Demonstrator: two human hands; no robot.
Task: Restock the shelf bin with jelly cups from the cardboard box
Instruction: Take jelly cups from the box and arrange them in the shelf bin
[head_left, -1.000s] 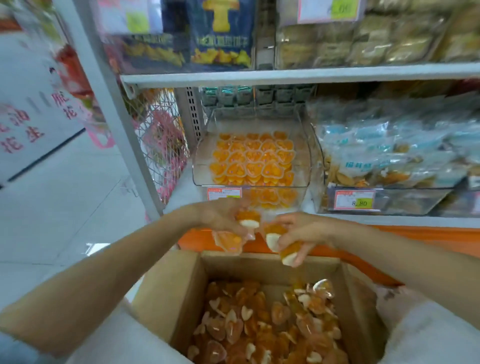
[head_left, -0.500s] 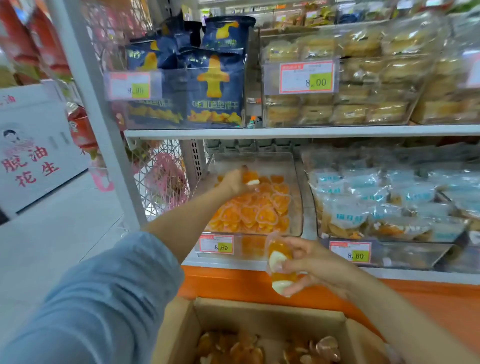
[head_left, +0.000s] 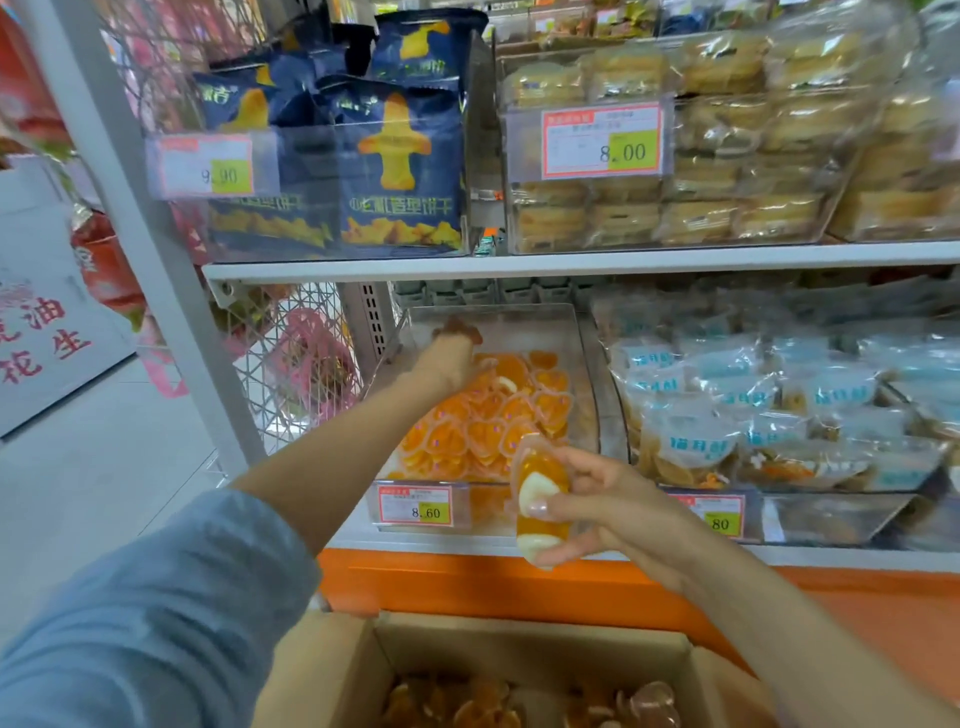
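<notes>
A clear shelf bin on the lower shelf holds several orange jelly cups. My left hand reaches deep into the bin over the pile, fingers stretched toward its back wall. A cup with a white heart lies just right of that hand. My right hand hovers in front of the bin and pinches two orange jelly cups stacked end to end. Below, the open cardboard box shows more jelly cups inside.
A price tag reading 8.60 fronts the bin. Blue-white snack packs fill the bin to the right. Dark blue biscuit bags and wrapped cakes sit on the shelf above. A grey upright post stands left, with open floor beyond.
My left hand has pushed further back into the bin, and the cup it carried now lies beside it. My right hand has risen slightly toward the bin, still holding its cups.
</notes>
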